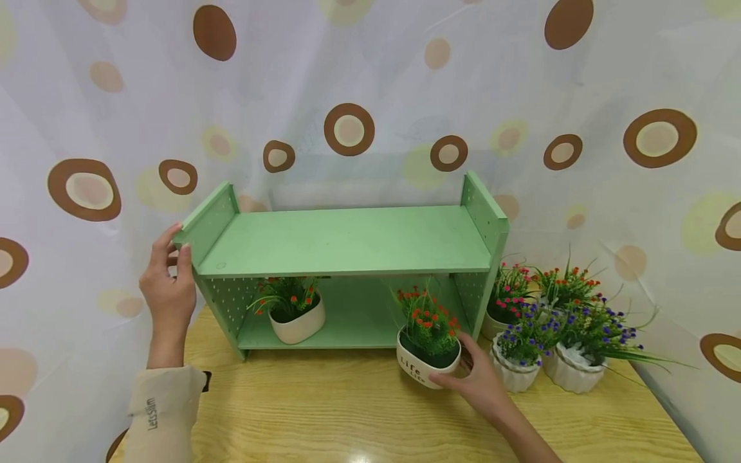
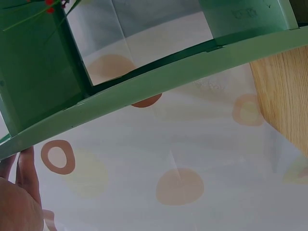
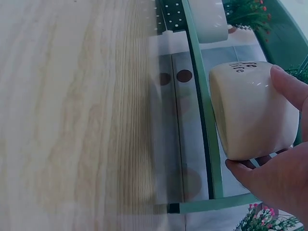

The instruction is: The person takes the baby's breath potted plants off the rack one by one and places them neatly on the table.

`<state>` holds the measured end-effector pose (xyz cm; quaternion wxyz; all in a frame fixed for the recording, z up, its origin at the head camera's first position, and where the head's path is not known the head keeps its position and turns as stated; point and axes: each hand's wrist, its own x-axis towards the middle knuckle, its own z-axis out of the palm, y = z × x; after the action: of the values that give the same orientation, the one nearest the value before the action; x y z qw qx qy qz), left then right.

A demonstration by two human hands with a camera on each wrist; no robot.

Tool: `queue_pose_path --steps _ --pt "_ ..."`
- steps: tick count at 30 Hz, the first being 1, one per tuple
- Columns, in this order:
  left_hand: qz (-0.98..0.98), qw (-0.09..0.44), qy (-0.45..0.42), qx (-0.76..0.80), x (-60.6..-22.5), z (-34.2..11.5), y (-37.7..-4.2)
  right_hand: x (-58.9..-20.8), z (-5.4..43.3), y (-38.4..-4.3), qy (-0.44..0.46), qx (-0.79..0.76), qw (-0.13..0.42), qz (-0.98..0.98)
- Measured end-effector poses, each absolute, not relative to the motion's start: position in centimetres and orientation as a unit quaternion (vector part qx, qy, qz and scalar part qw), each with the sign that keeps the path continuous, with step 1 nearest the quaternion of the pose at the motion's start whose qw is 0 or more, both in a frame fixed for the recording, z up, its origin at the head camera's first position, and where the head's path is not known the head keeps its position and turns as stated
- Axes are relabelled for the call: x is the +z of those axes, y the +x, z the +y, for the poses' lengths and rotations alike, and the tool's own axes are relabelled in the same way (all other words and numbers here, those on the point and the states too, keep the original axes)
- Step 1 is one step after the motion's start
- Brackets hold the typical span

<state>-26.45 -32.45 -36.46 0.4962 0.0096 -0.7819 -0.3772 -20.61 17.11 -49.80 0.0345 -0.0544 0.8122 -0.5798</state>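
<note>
My right hand (image 1: 483, 382) grips a white oval flower pot (image 1: 425, 368) lettered "Life", which bears artificial red flowers and green leaves. Held before the right part of the green shelf (image 1: 341, 241), it overlaps the lower board in the head view. Close up, the right wrist view has my thumb on one side of the white pot (image 3: 260, 113) and fingers under the other. My left hand (image 1: 169, 276) pinches the upper front corner of the shelf's left side panel, thumb in front. A similar white pot (image 1: 298, 323) with red flowers stands on the lower board at left.
Several potted artificial plants stand right of the shelf, among them a fluted white pot (image 1: 515, 374) with purple flowers and a larger white pot (image 1: 576, 373). Everything rests on a wooden table (image 1: 347, 411), with a dotted curtain (image 1: 393, 71) behind.
</note>
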Motion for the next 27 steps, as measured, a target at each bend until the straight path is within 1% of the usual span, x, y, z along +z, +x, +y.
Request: queue_pose_path --steps 15,27 --pt "-0.782 0.5 0.011 -0.371 -36.5 -32.5 -26.5 -50.1 18.9 -18.8 -0.048 -0.583 0.044 0.81" --pt "-0.783 0.499 0.01 -0.37 -36.5 -32.4 -26.5 -50.7 20.0 -18.4 -0.026 -0.586 0.064 0.807"
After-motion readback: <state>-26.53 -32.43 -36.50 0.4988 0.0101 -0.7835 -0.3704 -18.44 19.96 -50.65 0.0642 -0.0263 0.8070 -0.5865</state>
